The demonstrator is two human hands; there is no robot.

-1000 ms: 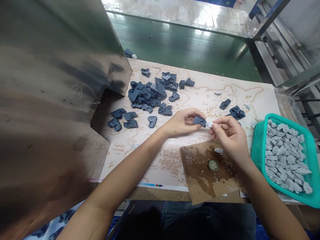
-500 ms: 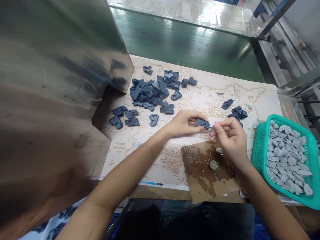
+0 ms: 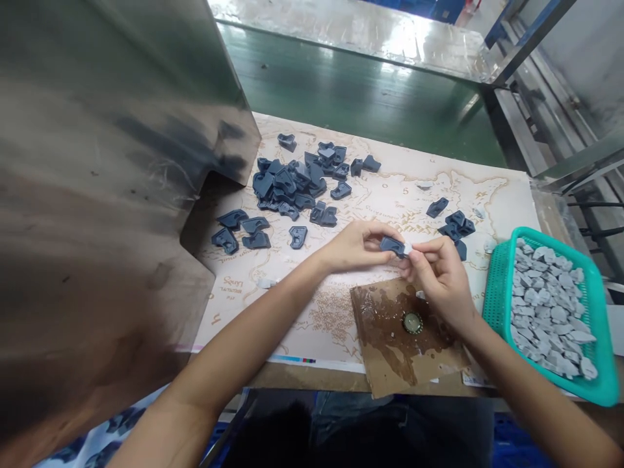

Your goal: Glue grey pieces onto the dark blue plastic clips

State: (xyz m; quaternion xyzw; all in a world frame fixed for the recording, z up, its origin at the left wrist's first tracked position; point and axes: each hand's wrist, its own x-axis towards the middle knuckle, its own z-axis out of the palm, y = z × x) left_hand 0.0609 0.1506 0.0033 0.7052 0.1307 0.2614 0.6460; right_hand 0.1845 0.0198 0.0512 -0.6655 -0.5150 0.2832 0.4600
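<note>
Between the thumb and fingers of my left hand (image 3: 358, 246) is a dark blue-grey moulded piece (image 3: 392, 245). My right hand (image 3: 442, 276) pinches a small pale grey piece (image 3: 407, 248) against the right end of the dark piece. Both hands are raised over the map-printed sheet, just beyond a wet-stained cardboard square (image 3: 390, 351). A bottle cap (image 3: 412, 322) lies on that cardboard, close to my right wrist. The fingertips partly cover both held pieces.
A heap of dark moulded pieces (image 3: 287, 182) lies at back left, with several more (image 3: 455, 224) at right. A teal basket (image 3: 492, 286) holds many pale grey pieces (image 3: 550, 305). A metal panel (image 3: 112, 195) stands at left; a green conveyor belt (image 3: 351, 84) runs behind.
The pale piece now sits against the dark piece's right end, more of it showing. Both hands stay close together. The whole view has shifted slightly.
</note>
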